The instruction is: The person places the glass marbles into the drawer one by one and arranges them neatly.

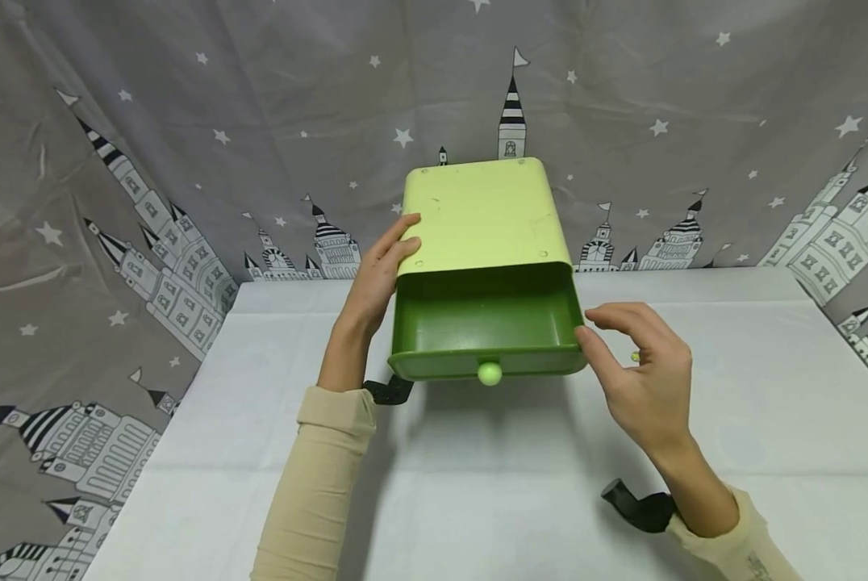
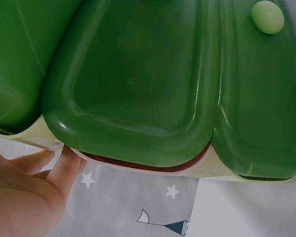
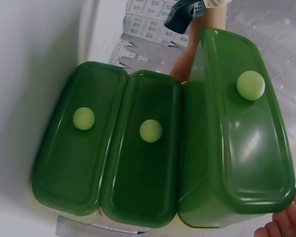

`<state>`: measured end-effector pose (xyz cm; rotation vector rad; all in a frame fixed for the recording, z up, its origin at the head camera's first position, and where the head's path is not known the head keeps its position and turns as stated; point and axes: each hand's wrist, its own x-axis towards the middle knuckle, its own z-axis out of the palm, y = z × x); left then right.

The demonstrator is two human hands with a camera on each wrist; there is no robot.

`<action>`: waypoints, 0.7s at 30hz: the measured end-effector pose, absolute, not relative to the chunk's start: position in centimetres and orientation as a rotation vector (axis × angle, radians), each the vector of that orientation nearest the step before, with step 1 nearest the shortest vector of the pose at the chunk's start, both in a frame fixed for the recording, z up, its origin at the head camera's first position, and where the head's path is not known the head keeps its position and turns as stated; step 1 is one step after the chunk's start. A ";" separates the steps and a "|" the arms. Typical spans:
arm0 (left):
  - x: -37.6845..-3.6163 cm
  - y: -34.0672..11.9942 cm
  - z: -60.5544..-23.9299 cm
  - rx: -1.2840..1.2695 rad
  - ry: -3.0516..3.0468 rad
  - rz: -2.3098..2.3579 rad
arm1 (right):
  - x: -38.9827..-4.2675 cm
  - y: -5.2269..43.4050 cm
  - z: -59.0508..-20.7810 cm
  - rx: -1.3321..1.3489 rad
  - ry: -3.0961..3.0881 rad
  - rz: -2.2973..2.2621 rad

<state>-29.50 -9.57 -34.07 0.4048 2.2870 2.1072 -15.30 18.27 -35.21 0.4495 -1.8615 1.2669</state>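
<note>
A small drawer unit with a pale yellow-green case (image 1: 485,214) stands on the cloth, three dark green drawers stacked in it. Its top drawer (image 1: 488,311) is pulled partway out, and the inside shows bare. A round light green knob (image 1: 489,373) sits on the drawer's front. The middle drawer (image 3: 143,168) and bottom drawer (image 3: 71,163) are closed. My left hand (image 1: 372,282) steadies the case from the left, fingertips laid over its top edge. At the top drawer's right front corner, my right hand (image 1: 648,371) pinches the edge between thumb and fingers.
A white cloth (image 1: 492,508) covers the table. Behind and beside it hangs a grey curtain (image 1: 296,105) with stars and castles. Black wrist mounts (image 1: 640,508) stick out at both sleeves. A tiny yellow-green thing (image 1: 635,356) shows beyond the right hand.
</note>
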 end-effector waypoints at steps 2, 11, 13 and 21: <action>-29.6 -9.5 -34.1 0.406 2.279 2.115 | -15.3 18.6 -35.4 0.425 -1.870 1.258; -29.6 -9.5 -34.2 0.395 2.252 2.128 | -15.8 20.2 -36.2 0.376 -1.920 1.231; -29.6 -9.5 -34.2 0.392 2.257 2.129 | -15.9 20.4 -36.3 0.368 -1.942 1.217; -29.5 -9.6 -34.3 0.384 2.253 2.140 | -16.2 20.8 -37.0 0.338 -1.982 1.191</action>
